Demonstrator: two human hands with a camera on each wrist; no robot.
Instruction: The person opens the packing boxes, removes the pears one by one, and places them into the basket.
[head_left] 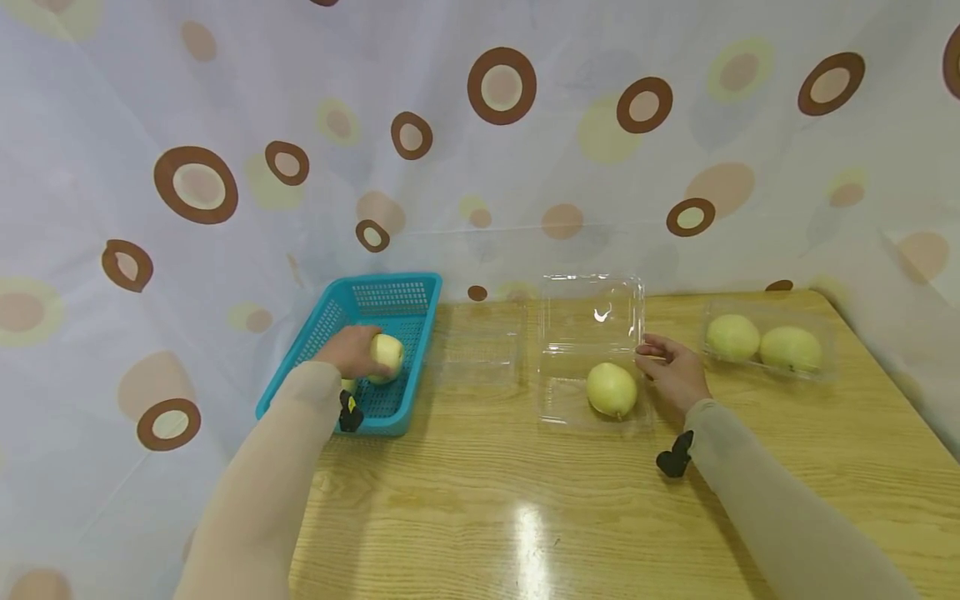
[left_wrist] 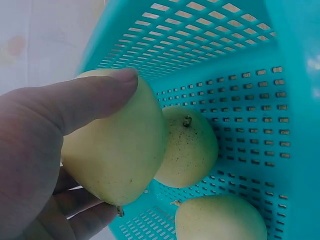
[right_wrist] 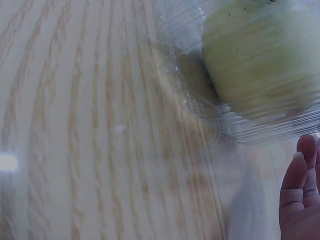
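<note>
My left hand (head_left: pixel 351 350) is inside the blue perforated basket (head_left: pixel 422 350) and grips a pale yellow pear (left_wrist: pixel 120 145), thumb across its top and fingers beneath. In the left wrist view, a speckled pear (left_wrist: pixel 187 150) and another pear (left_wrist: pixel 220 220) lie in the basket below. A clear plastic clamshell box (head_left: pixel 558 400) stands on the table with its lid raised at the back; one pear (head_left: pixel 611 389) sits in its right half. My right hand (head_left: pixel 675 373) is at the box's right side, its extended fingertips (right_wrist: pixel 295 172) right at the plastic edge.
Another clear plastic box (head_left: pixel 476 354) stands between basket and clamshell. Far right, a clear box holds two pears (head_left: pixel 791 348). A patterned curtain (head_left: pixel 562 167) hangs behind the wooden table (head_left: pixel 450 500) and along its left side.
</note>
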